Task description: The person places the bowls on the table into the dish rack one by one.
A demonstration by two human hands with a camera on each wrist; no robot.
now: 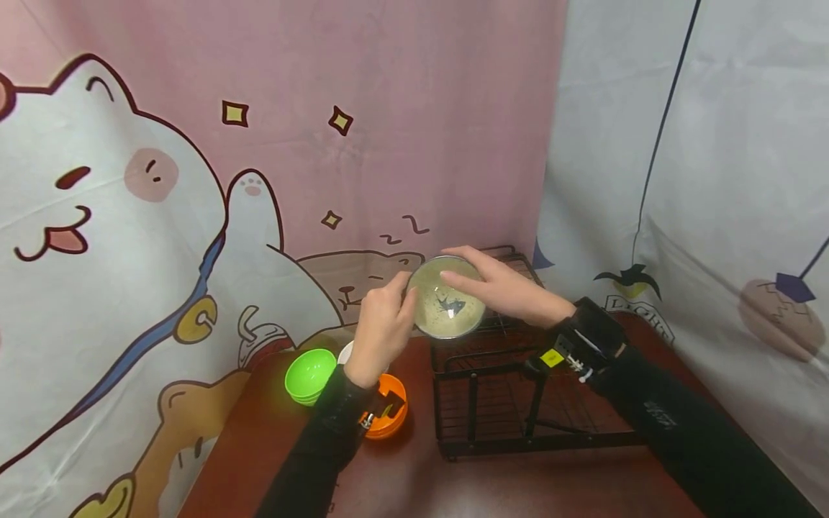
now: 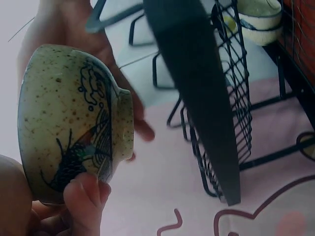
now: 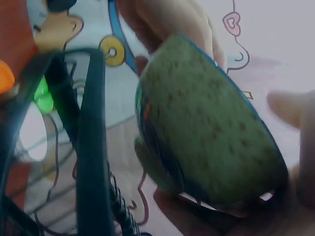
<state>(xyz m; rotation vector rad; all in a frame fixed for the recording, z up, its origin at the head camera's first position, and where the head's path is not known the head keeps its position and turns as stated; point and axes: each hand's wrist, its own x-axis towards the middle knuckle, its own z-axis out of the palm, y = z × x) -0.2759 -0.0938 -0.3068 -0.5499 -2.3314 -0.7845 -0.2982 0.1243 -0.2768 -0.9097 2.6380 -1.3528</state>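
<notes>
A speckled cream ceramic bowl [image 1: 435, 302] with a dark fish design is held up between both hands, its inside turned toward the head camera. My left hand [image 1: 382, 327] grips its left rim, thumb at the near edge. From the upper right, my right hand [image 1: 508, 288] holds the bowl with the thumb over the rim and the fingers behind. The left wrist view shows the painted outside of the bowl [image 2: 64, 113] and its foot. Behind and below it stands a black wire dish rack [image 1: 473, 410].
A green bowl stack [image 1: 309, 375] and an orange bowl stack [image 1: 388, 426] stand left of the rack on the red-brown table [image 1: 388, 482]. A white bowl [image 1: 345, 352] is partly hidden by my left hand. Another speckled bowl [image 2: 261, 32] sits in the rack. Printed cloth [image 1: 440, 129] hangs behind.
</notes>
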